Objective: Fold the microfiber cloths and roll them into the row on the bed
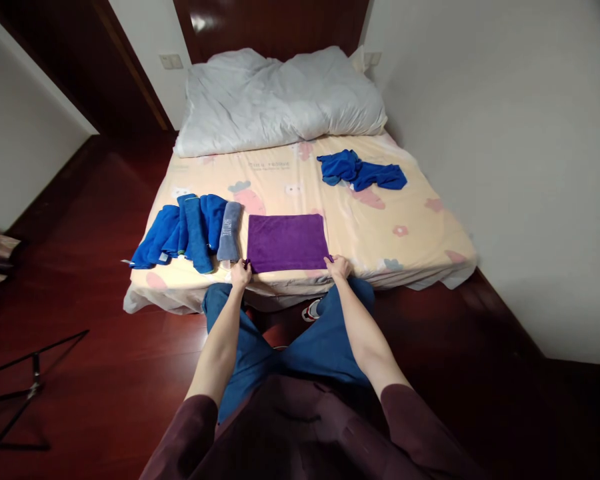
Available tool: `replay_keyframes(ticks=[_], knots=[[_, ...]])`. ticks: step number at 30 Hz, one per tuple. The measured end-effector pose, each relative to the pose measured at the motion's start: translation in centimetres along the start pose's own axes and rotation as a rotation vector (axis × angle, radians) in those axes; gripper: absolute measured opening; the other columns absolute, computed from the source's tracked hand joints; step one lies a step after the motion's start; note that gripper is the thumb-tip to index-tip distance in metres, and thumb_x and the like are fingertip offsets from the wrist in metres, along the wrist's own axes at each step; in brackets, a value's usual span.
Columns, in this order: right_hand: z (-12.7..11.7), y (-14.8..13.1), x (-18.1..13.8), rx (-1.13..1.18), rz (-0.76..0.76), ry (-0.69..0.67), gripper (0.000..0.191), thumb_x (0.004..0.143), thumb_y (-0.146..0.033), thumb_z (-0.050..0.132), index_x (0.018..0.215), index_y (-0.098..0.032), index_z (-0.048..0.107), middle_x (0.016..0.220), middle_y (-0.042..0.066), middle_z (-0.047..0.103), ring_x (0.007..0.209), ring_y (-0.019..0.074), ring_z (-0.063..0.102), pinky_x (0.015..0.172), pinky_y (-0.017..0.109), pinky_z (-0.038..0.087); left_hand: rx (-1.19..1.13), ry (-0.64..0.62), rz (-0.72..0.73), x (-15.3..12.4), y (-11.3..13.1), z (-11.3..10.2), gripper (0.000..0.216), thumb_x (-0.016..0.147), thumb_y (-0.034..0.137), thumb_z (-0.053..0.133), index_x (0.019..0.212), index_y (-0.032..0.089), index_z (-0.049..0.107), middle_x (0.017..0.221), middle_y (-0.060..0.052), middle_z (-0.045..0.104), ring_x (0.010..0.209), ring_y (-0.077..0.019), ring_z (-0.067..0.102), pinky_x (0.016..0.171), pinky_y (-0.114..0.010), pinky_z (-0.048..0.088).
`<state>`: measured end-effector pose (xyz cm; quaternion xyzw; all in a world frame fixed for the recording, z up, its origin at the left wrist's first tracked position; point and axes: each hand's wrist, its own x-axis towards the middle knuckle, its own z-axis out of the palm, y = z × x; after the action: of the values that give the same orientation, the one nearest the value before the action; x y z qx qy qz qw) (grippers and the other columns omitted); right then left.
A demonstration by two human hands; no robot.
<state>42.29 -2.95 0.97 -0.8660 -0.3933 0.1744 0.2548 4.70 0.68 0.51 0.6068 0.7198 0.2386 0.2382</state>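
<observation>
A purple towel (287, 241) lies flat on the bed (380, 220) near its front edge. My left hand (241, 273) pinches the towel's near left corner. My right hand (338, 267) pinches its near right corner. Both hands are closed on the cloth. Just left of the towel lies a row of rolled towels: several blue ones (180, 233) and a grey one (229, 232). A crumpled blue towel (361, 171) lies farther back on the right side of the bed.
A white duvet (280, 100) is heaped at the head of the bed. A white wall (505, 167) runs along the bed's right side. Dark wooden floor (105, 333) surrounds the bed, with a black metal stand (25, 393) at the lower left.
</observation>
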Motion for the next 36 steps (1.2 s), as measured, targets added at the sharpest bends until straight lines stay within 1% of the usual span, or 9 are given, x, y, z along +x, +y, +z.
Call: replay_keyframes(ticks=[7, 12, 15, 18, 21, 24, 26, 31, 36], knots=[[-1.3, -1.1, -0.4, -0.128, 0.053, -0.075, 0.030, 0.085, -0.046, 0.072, 0.098, -0.020, 0.077, 0.101, 0.014, 0.077, 0.097, 0.0270, 0.073, 0.086, 0.034, 0.052, 0.028, 0.026, -0.006, -0.1, -0.2, -0.2, 0.023, 0.089, 0.029, 0.054, 0.104, 0.013, 0.062, 0.098, -0.017, 0.072, 0.098, -0.0304, 0.070, 0.091, -0.042, 0.053], [-1.3, -1.2, -0.5, -0.091, 0.046, -0.093, 0.028, 0.086, -0.043, 0.071, 0.099, -0.020, 0.075, 0.100, 0.013, 0.077, 0.101, 0.0284, 0.072, 0.094, 0.039, 0.052, 0.050, 0.028, 0.019, -0.6, 0.4, -0.4, 0.028, 0.092, 0.028, 0.052, 0.114, 0.013, 0.059, 0.097, -0.016, 0.072, 0.096, -0.0296, 0.070, 0.090, -0.041, 0.054], [-1.3, -0.5, -0.3, -0.021, -0.011, -0.078, 0.027, 0.084, -0.037, 0.072, 0.105, -0.019, 0.072, 0.103, 0.012, 0.076, 0.103, 0.0280, 0.071, 0.097, 0.041, 0.052, 0.088, 0.036, 0.096, -1.2, 0.8, -0.6, 0.034, 0.093, 0.025, 0.048, 0.123, 0.011, 0.056, 0.107, -0.020, 0.069, 0.103, -0.0324, 0.068, 0.095, -0.046, 0.053], [-2.0, 1.0, -0.1, 0.108, -0.138, -0.078, 0.042, 0.081, -0.030, 0.071, 0.121, -0.018, 0.064, 0.107, 0.011, 0.075, 0.100, 0.0260, 0.072, 0.097, 0.041, 0.054, 0.165, 0.102, 0.248, -1.9, 0.9, -1.1, 0.039, 0.094, 0.026, 0.048, 0.128, 0.008, 0.055, 0.123, -0.026, 0.062, 0.118, -0.0365, 0.061, 0.102, -0.051, 0.049], [-3.4, 2.7, -0.2, 0.161, -0.319, -0.012, 0.050, 0.083, -0.028, 0.066, 0.131, -0.014, 0.060, 0.122, 0.016, 0.071, 0.108, 0.0276, 0.069, 0.102, 0.044, 0.053, 0.191, 0.149, 0.445, -2.6, 0.9, -1.7, 0.042, 0.096, 0.026, 0.045, 0.134, 0.009, 0.054, 0.139, -0.024, 0.054, 0.132, -0.0351, 0.053, 0.110, -0.051, 0.045], [-5.0, 3.4, -1.0, 0.113, -0.567, 0.071, 0.047, 0.090, -0.028, 0.058, 0.135, -0.014, 0.060, 0.137, 0.016, 0.063, 0.128, 0.0289, 0.059, 0.112, 0.045, 0.046, 0.206, 0.061, 0.668, -3.1, 1.3, -1.9, 0.046, 0.098, 0.022, 0.039, 0.142, 0.014, 0.052, 0.153, -0.017, 0.047, 0.144, -0.0302, 0.043, 0.118, -0.050, 0.039], [-5.6, 3.3, -1.7, 0.042, -0.745, 0.032, 0.045, 0.095, -0.026, 0.051, 0.138, -0.016, 0.060, 0.144, 0.013, 0.059, 0.136, 0.0266, 0.053, 0.118, 0.045, 0.041, 0.228, -0.032, 0.768, -3.4, 1.8, -1.7, 0.050, 0.098, 0.020, 0.037, 0.146, 0.016, 0.050, 0.156, -0.013, 0.045, 0.149, -0.0282, 0.036, 0.122, -0.051, 0.034], [-5.1, 2.4, -3.0, -0.163, -1.020, -0.146, 0.048, 0.099, -0.023, 0.044, 0.146, -0.017, 0.056, 0.155, 0.009, 0.048, 0.147, 0.0236, 0.041, 0.122, 0.046, 0.035, 0.306, -0.145, 0.779, -3.7, 1.7, -0.5, 0.053, 0.098, 0.018, 0.035, 0.149, 0.011, 0.048, 0.157, -0.015, 0.043, 0.152, -0.0293, 0.031, 0.124, -0.052, 0.030], [-3.3, 2.1, -2.8, -0.262, -1.063, -0.181, 0.052, 0.098, -0.020, 0.043, 0.150, -0.015, 0.050, 0.159, 0.009, 0.042, 0.150, 0.0233, 0.036, 0.126, 0.047, 0.029, 0.364, -0.152, 0.741, -3.3, 0.0, 0.0, 0.056, 0.096, 0.017, 0.036, 0.150, 0.009, 0.046, 0.158, -0.016, 0.041, 0.153, -0.0296, 0.028, 0.124, -0.051, 0.031]])
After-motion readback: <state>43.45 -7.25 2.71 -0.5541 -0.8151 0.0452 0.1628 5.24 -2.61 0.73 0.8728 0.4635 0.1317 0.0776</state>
